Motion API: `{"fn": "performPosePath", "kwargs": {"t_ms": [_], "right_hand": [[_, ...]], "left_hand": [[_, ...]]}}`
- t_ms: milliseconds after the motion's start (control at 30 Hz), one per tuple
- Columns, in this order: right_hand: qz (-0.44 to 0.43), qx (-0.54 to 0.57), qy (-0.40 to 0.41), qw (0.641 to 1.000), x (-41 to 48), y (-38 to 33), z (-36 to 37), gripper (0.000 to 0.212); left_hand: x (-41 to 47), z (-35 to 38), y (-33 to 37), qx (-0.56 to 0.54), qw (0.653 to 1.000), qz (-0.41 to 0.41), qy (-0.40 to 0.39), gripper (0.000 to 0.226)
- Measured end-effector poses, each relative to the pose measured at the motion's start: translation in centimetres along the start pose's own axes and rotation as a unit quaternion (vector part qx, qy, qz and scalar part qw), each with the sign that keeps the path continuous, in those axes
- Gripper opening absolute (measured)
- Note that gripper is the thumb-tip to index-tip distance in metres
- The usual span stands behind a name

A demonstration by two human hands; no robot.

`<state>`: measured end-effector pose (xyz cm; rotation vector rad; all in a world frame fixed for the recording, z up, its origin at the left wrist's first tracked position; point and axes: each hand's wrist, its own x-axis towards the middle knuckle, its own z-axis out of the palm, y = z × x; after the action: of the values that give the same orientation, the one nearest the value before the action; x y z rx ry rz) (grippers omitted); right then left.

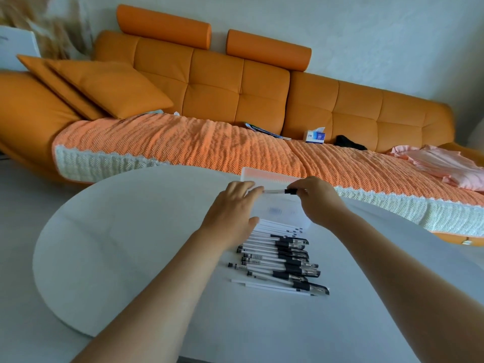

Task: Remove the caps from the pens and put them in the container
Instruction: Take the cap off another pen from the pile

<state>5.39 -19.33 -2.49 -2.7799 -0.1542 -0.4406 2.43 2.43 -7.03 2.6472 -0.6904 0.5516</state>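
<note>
left hand and right hand pinch one pen above the container; a capped pile beside it waits.

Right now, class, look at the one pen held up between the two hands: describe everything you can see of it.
The pen is slim, with a clear, plastic-looking barrel and a black section at its right end; whether that is cap or grip is unclear. It lies roughly level, lifted off the table over the clear container. The left hand pinches its pale end and the right hand pinches the black end. Nothing else appears to touch it.
</note>
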Motion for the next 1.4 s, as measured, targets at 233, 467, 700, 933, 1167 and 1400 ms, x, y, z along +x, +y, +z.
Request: {"fn": "performPosePath", "kwargs": {"t_ms": [233, 467, 700, 933, 1167, 1400], "right_hand": [[0.073, 0.008, -0.085, 0.994, 2.9, 0.2, 1.3, 0.039], [0.076, 0.072, -0.106, 0.989, 3.1, 0.0, 1.5, 0.021], [0.051, 0.066, -0.156, 0.984, 1.5, -0.6, 0.8, 0.045], [-0.067, 0.053, -0.049, 0.995, -3.5, -0.2, -2.0, 0.018], [-0.019, 0.076, -0.146, 0.986, -10.9, 2.4, -3.2, 0.014], [-0.016, 0.052, -0.211, 0.976, -14.2, 5.1, -3.6, 0.016]], "left_hand": [[0.1, 1.2, -0.4, -0.002, 0.999, -0.003, -0.047, 0.068], [0.2, 1.4, -0.3, 0.01, 0.999, -0.006, -0.052, 0.067], [0.2, 1.3, 0.1, 0.016, 0.998, -0.011, -0.055, 0.067], [-0.4, 0.5, 2.3, 0.002, 1.0, 0.028, -0.001, 0.057], [-3.2, -0.2, 6.1, -0.084, 0.993, 0.076, -0.04, 0.024], [-5.8, 0.3, 8.5, -0.061, 0.987, 0.094, -0.113, 0.004]]}}
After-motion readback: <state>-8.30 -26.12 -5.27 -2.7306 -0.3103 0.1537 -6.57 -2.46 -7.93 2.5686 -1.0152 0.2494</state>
